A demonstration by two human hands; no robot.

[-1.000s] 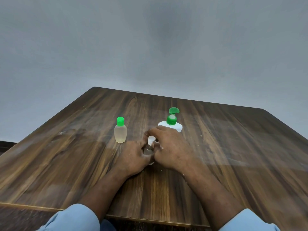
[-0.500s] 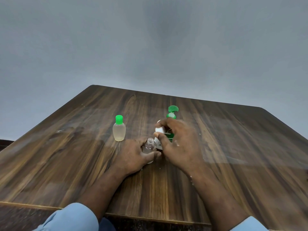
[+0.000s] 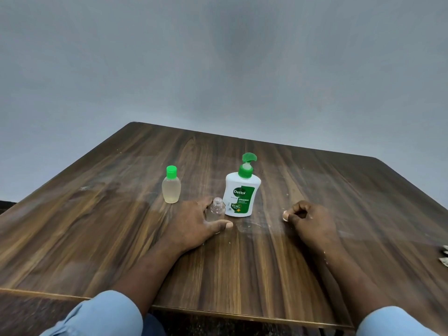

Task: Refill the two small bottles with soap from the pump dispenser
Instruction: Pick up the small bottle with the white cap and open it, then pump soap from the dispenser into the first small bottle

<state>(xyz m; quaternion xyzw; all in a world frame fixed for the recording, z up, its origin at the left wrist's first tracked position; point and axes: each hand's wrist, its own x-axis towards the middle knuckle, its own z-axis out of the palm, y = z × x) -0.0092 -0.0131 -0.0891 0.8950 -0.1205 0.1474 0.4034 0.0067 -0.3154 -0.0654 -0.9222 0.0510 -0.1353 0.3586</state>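
Note:
A white pump dispenser (image 3: 241, 193) with a green pump head stands upright mid-table. Just in front of it, a small clear bottle (image 3: 215, 210) stands with its neck uncapped; my left hand (image 3: 194, 224) wraps around it from the left, thumb in front. A second small bottle (image 3: 171, 187), with a green cap and pale yellowish liquid, stands apart to the left. My right hand (image 3: 309, 220) rests on the table to the right of the dispenser, fingers pinched on a small white cap (image 3: 286, 216).
The wooden table (image 3: 109, 226) has its near edge just in front of my sleeves. A small pale object (image 3: 444, 255) lies at the far right edge of view. A plain grey wall stands behind.
My right hand has lifted the white cap off the clear bottle and moved right with it, down to the table. That uncovers the dispenser. My left hand stays on the bottle.

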